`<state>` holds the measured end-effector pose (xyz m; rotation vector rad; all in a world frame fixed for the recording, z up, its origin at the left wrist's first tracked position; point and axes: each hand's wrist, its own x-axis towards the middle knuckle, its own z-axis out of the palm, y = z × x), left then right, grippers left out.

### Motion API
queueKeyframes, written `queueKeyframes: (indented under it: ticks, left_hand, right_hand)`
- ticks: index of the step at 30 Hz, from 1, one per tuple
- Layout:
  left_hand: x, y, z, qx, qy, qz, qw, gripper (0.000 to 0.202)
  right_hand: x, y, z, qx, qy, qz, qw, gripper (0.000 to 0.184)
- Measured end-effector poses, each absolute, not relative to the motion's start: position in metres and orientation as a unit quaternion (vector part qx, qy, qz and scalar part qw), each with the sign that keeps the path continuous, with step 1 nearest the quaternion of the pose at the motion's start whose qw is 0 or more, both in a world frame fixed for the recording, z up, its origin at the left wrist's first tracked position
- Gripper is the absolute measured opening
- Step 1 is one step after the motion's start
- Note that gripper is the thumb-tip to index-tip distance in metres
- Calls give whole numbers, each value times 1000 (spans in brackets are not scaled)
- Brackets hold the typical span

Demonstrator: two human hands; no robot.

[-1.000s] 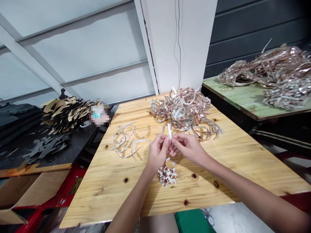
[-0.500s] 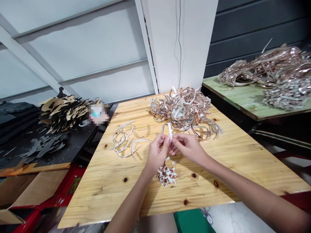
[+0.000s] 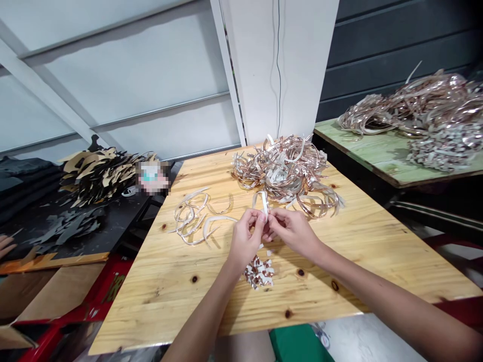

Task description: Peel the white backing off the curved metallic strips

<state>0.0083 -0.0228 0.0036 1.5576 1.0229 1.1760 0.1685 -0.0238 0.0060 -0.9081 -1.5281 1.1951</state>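
Both hands meet over the middle of a pine table (image 3: 377, 261). My left hand (image 3: 244, 240) and my right hand (image 3: 291, 230) pinch the ends of one curved white strip (image 3: 262, 200) that loops up between them. Below the hands lies a small heap of cut scraps (image 3: 258, 271). A pile of shiny rose-gold strips (image 3: 287, 168) sits just beyond the hands. To the left of my left hand lie several loose white curved strips (image 3: 196, 216).
A green-topped table (image 3: 381, 151) at the right carries a bigger heap of rose-gold strips (image 3: 426, 113). A black surface at the left holds tan and black cut pieces (image 3: 98, 173). Another person's fingers (image 3: 5, 245) show at the far left edge. A white pillar (image 3: 279, 65) stands behind the table.
My hands have shifted slightly upward with the strip still pinched between them. Another person's fingers have come into view at the left edge.
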Motion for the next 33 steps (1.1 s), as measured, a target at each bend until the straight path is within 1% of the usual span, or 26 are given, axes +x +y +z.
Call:
queueKeyframes:
  ticks: [12,14,22,26,29,33]
  left_hand:
    - [6,-19,4,616,397,486,477,32]
    - [6,-20,4,615,398,483,480,32]
    - [8,-23,2,632,411,479,449,30]
    - [11,-25,1,635,406,471,458,30]
    - [13,-25,-1,635,402,459,473,31]
    - [12,-25,1,645,401,454,465,30]
  right_hand:
    - [169,-22,8,-358,-650,476,472,30]
    - [169,-22,8,-365,-660,458,471,31]
    - [168,-26,11,-400,-680,405,462,28]
    - [168,-28,6,-408,-643,437,479,20]
    - [168,-27,1,-409,-613,466,490,20]
    - [170,-23,-1,-396,-604,487,491,19]
